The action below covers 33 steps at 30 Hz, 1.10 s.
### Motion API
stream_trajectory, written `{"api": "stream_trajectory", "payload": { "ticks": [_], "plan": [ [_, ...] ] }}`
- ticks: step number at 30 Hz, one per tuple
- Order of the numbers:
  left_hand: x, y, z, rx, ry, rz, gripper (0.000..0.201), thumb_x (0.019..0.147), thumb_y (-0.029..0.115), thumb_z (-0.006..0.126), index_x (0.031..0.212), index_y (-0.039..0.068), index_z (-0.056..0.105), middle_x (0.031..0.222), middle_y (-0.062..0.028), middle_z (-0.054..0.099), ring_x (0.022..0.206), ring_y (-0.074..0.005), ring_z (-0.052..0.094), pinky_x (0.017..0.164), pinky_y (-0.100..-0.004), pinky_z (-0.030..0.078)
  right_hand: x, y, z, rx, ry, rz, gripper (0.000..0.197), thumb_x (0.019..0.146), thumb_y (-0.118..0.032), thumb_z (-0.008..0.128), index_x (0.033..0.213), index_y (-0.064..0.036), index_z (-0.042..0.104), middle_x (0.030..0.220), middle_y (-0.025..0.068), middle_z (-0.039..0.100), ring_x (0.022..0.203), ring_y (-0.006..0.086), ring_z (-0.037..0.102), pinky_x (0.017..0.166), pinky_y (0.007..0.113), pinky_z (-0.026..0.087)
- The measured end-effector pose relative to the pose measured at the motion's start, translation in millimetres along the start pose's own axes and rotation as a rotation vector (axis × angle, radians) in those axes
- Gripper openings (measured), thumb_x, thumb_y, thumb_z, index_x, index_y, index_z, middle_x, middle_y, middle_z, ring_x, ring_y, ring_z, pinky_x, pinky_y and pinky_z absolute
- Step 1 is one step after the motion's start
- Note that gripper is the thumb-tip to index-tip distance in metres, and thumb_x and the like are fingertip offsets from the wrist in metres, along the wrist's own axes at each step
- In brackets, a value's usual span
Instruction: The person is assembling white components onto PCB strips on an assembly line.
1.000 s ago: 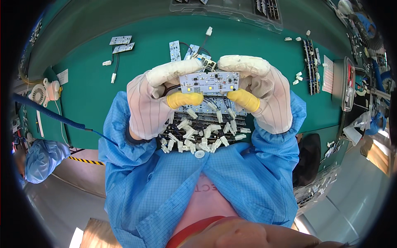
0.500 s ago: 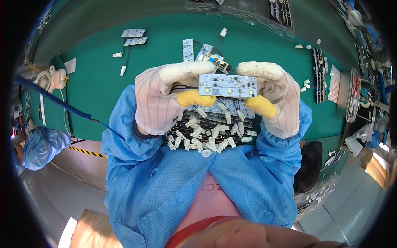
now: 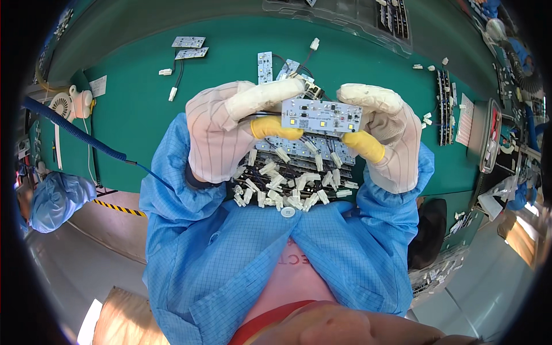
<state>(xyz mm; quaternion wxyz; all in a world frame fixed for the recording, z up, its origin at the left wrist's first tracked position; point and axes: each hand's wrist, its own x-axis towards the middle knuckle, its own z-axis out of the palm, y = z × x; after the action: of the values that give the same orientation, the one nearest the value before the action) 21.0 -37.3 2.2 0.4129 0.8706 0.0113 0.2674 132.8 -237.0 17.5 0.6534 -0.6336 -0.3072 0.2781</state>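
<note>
A white LED circuit board [image 3: 322,117] with small yellow LEDs is held up level in front of me. My left hand [image 3: 224,123], in a striped white glove with a yellow thumb tip, is closed on its left end. My right hand [image 3: 394,135], gloved the same way, has its yellow thumb at the board's lower right corner and its fingers bent behind the upper edge. Dark wires run from the board's left side through my left hand. Below lies a stack of similar boards [image 3: 279,148], with a heap of white plug connectors [image 3: 296,187] on dark wires nearest my body.
Loose boards [image 3: 191,53] with leads lie at the far left, others [image 3: 264,68] just beyond my hands. A clear plastic tray [image 3: 345,23] stands at the back. Board strips [image 3: 444,106] lie right. A blue coiled cord [image 3: 75,129] reaches my left sleeve from a white fan's [image 3: 72,103] side.
The board has shifted slightly right and up with both hands. My left fingers have stretched further along its top edge. My right fingertips have moved up a little from that edge.
</note>
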Motion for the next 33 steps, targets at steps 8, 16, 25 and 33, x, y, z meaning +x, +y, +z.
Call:
{"api": "stream_trajectory", "payload": {
  "ticks": [8, 16, 25, 33],
  "plan": [
    [-1.0, 7.0, -5.6, 0.008, -0.022, -0.040, 0.044, 0.066, 0.020, 0.076, 0.108, 0.011, 0.070, 0.075, -0.0037, 0.066, 0.066, -0.0160, 0.062, 0.060, -0.0268, 0.047, 5.3, -0.3, -3.5, -0.196, -0.081, -0.074, 0.048, 0.076, -0.007, 0.078, 0.117, 0.0053, 0.055, 0.097, 0.0119, 0.065, 0.062, 0.0085, 0.057, 0.055, 0.020, 0.043],
    [2.2, 3.3, 2.9, -0.004, 0.023, -0.030, 0.045, 0.062, 0.023, 0.078, 0.107, 0.014, 0.072, 0.075, -0.0021, 0.067, 0.066, -0.0169, 0.061, 0.060, -0.0262, 0.047, -2.5, -2.5, 0.5, -0.047, 0.029, -0.012, 0.045, 0.070, -0.005, 0.080, 0.111, -0.0012, 0.062, 0.098, 0.0051, 0.067, 0.068, 0.0056, 0.056, 0.057, 0.019, 0.042],
    [-4.8, -9.2, 10.5, 0.112, -0.042, -0.070, 0.039, 0.064, 0.022, 0.079, 0.103, 0.015, 0.073, 0.080, -0.0023, 0.069, 0.070, -0.0175, 0.065, 0.064, -0.0267, 0.050, -9.1, -5.9, 3.2, -0.200, 0.011, -0.110, 0.056, 0.063, -0.008, 0.087, 0.110, 0.0031, 0.059, 0.109, 0.0128, 0.064, 0.098, 0.0183, 0.062, 0.086, 0.030, 0.049],
    [0.1, -2.5, 7.1, 0.039, -0.060, -0.054, 0.041, 0.064, 0.019, 0.079, 0.105, 0.015, 0.072, 0.079, -0.0028, 0.068, 0.068, -0.0172, 0.063, 0.062, -0.0262, 0.049, -10.0, -3.7, 1.4, -0.231, -0.025, -0.228, 0.055, 0.065, -0.009, 0.086, 0.111, 0.0046, 0.059, 0.107, 0.0131, 0.064, 0.096, 0.0179, 0.062, 0.085, 0.029, 0.049]
  ]
}}
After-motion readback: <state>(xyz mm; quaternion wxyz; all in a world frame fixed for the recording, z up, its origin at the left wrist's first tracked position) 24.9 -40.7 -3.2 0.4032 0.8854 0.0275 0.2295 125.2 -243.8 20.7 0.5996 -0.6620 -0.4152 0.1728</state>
